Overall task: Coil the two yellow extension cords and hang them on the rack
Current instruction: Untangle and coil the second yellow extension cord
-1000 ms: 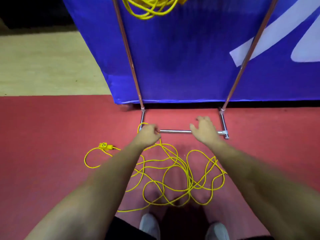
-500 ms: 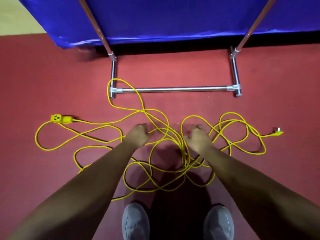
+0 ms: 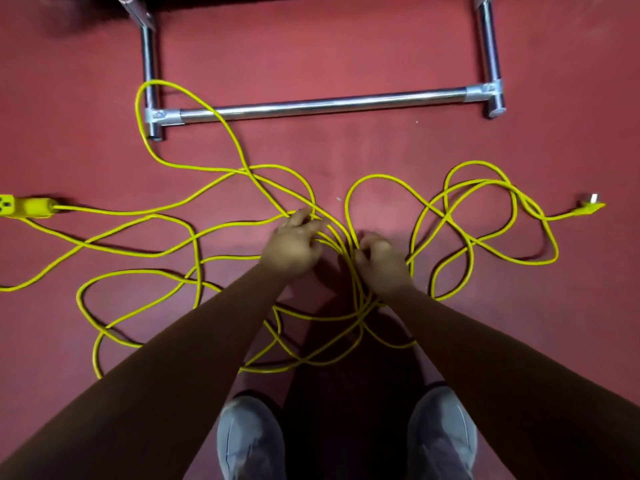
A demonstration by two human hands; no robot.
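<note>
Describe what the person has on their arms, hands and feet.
Both forearms are bare, with no sleeves in view. The left hand and right hand wear no gloves, and no rings or watch are visible. On the feet are grey shoes.

Single head-worn view, looking steeply down at the red floor [image 3: 346, 46] from above. Chrome rack base [image 3: 322, 106] at the top of frame, grey shoes [image 3: 251, 441] at the bottom edge, forearms reaching away from the lens, close in.
</note>
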